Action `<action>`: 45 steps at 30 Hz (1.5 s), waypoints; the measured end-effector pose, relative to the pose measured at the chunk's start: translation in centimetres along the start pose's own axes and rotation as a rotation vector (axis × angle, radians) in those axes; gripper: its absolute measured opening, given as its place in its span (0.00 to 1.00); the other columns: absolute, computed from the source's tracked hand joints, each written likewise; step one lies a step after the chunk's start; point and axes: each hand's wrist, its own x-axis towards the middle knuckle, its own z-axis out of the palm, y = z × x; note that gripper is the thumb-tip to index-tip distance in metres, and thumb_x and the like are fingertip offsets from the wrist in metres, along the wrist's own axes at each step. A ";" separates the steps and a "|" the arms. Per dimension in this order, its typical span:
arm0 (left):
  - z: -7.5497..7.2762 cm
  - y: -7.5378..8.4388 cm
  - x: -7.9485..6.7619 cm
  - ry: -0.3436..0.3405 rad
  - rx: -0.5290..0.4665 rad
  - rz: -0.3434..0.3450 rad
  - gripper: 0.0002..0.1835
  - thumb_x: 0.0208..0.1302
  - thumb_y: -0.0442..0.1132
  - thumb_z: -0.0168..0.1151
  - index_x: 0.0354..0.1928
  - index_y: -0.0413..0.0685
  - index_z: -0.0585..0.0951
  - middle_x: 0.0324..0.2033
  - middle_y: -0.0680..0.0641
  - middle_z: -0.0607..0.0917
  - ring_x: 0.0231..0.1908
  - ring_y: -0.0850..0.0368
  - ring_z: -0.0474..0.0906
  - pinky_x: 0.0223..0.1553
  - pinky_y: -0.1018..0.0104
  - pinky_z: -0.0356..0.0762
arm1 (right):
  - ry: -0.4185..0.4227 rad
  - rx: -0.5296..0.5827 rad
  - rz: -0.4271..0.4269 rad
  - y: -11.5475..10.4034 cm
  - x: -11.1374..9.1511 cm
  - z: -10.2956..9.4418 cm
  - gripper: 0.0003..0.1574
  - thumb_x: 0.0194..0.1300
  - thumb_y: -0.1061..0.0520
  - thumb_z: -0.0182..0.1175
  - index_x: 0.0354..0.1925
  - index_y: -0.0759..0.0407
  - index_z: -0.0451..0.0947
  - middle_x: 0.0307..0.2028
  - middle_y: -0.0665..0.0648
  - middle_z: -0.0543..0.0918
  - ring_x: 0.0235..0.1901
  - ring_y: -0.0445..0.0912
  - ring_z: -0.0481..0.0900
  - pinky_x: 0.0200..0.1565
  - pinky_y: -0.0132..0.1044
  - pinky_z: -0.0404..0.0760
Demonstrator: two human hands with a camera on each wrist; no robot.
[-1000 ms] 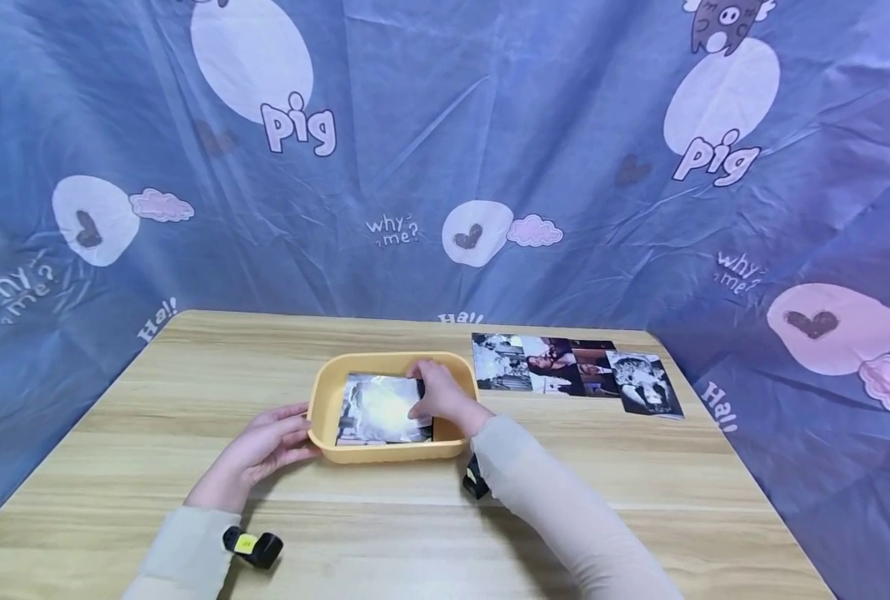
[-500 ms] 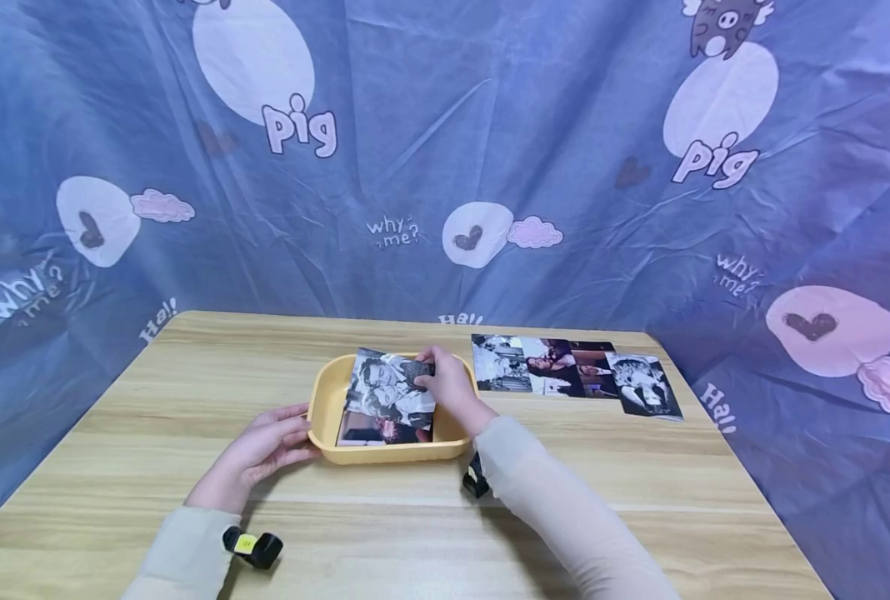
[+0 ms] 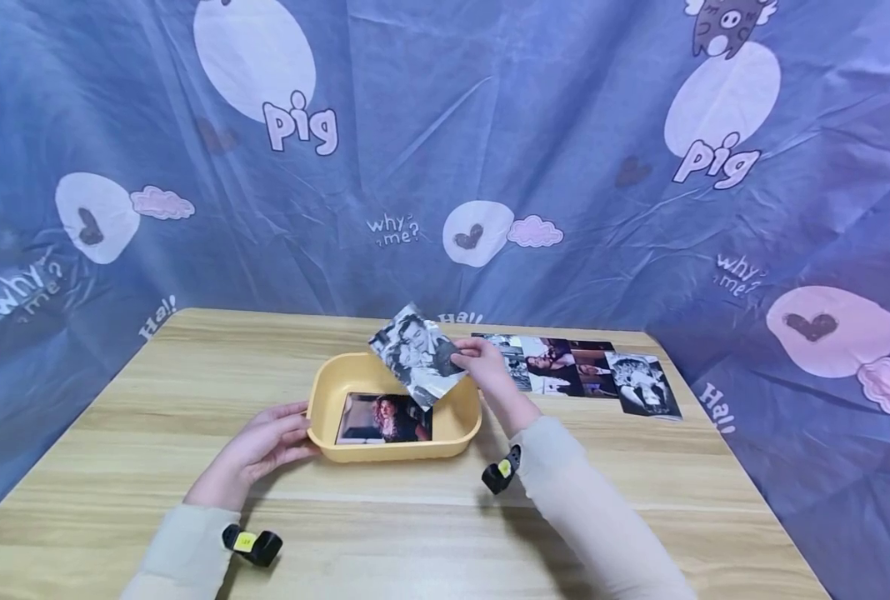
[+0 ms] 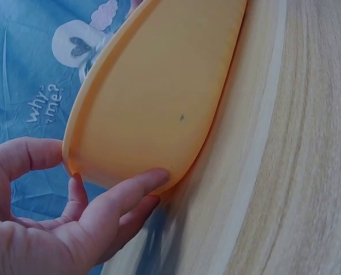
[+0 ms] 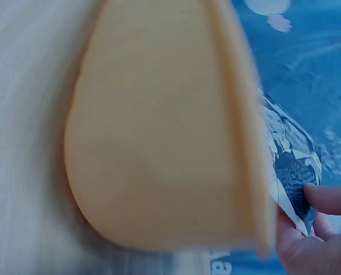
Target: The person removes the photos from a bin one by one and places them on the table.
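While my right fingers (image 3: 468,360) pinch photo (image 3: 413,350), long axis slants down rightward, turned since before; left fingers (image 4: 130,192) spread against tray (image 3: 392,452).

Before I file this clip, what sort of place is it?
Probably a makeshift recording corner: a blue pig-print fabric backdrop surrounds a wood-grain table, with two black wrist-worn cameras in view.

Free lane between the sleeves (image 3: 181,546); yellow tray (image 3: 396,452) across its far end, photo (image 3: 413,350) above.
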 end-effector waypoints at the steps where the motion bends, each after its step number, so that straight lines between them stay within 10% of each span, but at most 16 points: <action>1: 0.0 0.0 0.0 0.000 -0.002 -0.001 0.38 0.67 0.29 0.49 0.70 0.21 0.42 0.48 0.43 0.83 0.45 0.58 0.83 0.51 0.59 0.84 | 0.002 0.039 0.020 0.0 0.0 -0.6 0.16 0.62 0.68 0.59 0.49 0.71 0.75 0.33 0.53 0.80 0.31 0.38 0.75 0.33 0.24 0.74; 10: 0.0 -0.1 -0.1 0.001 -0.006 0.002 0.37 0.67 0.28 0.49 0.70 0.21 0.42 0.47 0.43 0.84 0.45 0.58 0.83 0.50 0.60 0.85 | 0.049 0.305 0.091 0.1 -1.8 -5.8 0.16 0.65 0.69 0.53 0.51 0.71 0.68 0.28 0.44 0.75 0.25 0.33 0.73 0.28 0.20 0.75; 24: 0.0 -0.1 0.0 -0.013 -0.017 0.004 0.38 0.67 0.29 0.50 0.70 0.21 0.43 0.46 0.45 0.84 0.45 0.59 0.83 0.52 0.60 0.84 | 0.119 0.386 0.190 4.2 -7.3 -12.2 0.07 0.69 0.65 0.50 0.45 0.57 0.69 0.28 0.39 0.75 0.31 0.30 0.73 0.36 0.18 0.76; 37: -0.1 0.0 0.0 -0.008 0.007 0.015 0.38 0.66 0.28 0.50 0.69 0.20 0.44 0.51 0.40 0.82 0.45 0.58 0.82 0.51 0.59 0.84 | 0.113 0.440 0.233 7.9 -9.3 -10.9 0.09 0.67 0.71 0.49 0.37 0.60 0.74 0.28 0.44 0.78 0.30 0.33 0.77 0.37 0.20 0.81; 45: -0.2 -0.2 0.1 -0.002 0.001 0.013 0.37 0.66 0.29 0.50 0.70 0.21 0.44 0.50 0.41 0.82 0.46 0.58 0.82 0.52 0.58 0.84 | 0.132 0.377 0.215 8.3 -9.2 -9.9 0.17 0.67 0.70 0.51 0.53 0.75 0.63 0.30 0.46 0.76 0.31 0.32 0.77 0.37 0.19 0.82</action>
